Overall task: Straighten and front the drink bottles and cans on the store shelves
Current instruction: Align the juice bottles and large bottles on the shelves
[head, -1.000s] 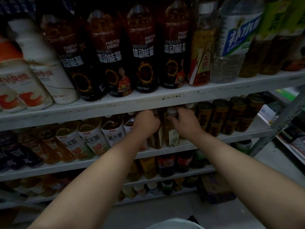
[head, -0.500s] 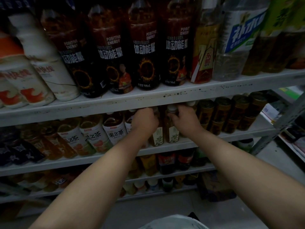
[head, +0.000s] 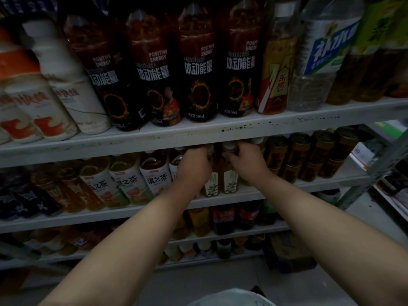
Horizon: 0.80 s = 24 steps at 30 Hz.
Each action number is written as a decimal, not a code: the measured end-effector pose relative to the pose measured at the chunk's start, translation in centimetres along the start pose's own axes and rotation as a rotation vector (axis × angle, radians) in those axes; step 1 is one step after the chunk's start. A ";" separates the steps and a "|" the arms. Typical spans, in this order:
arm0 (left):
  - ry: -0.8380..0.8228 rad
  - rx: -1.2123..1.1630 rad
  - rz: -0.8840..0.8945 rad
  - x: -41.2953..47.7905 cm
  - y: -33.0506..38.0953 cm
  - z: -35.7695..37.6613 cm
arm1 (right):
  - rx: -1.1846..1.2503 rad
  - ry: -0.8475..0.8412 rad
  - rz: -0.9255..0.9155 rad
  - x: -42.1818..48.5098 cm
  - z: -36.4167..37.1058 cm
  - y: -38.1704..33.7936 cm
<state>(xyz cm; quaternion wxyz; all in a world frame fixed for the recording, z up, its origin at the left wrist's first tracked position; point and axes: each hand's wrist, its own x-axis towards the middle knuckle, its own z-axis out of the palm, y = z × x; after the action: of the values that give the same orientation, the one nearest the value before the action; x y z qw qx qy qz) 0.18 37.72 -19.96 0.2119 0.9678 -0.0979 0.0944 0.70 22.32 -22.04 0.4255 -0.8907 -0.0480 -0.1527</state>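
While both hands reach the middle shelf [head: 309, 184] | left hand [head: 194, 166] fingers clamped on tea bottle [head: 212, 184] | right hand [head: 247, 164] fingers clamped on second tea bottle [head: 230, 180]

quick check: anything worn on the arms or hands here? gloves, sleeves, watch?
Nothing worn. Left hand and right hand are ungloved, no rings seen. Both forearms are bare up to the frame edge: no sleeves, watch or bands in view.

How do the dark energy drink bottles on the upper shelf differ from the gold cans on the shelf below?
The energy drink bottles are tall, dark plastic with white lettering; the gold cans are short and metallic. The bottles stand in one row; the cans are stacked two high. Both stand upright at the shelf front, untouched by either hand.
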 end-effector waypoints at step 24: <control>0.065 0.036 0.022 -0.9 -0.9 1.8 | -0.040 0.342 0.056 -8.1 -2.2 4.6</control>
<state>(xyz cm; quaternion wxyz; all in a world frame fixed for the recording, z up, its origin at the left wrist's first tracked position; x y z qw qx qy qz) -0.19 37.84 -22.09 0.1966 0.9667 -0.0996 0.1298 -6.53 18.04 -26.73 0.4136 -0.8610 0.0528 -0.2912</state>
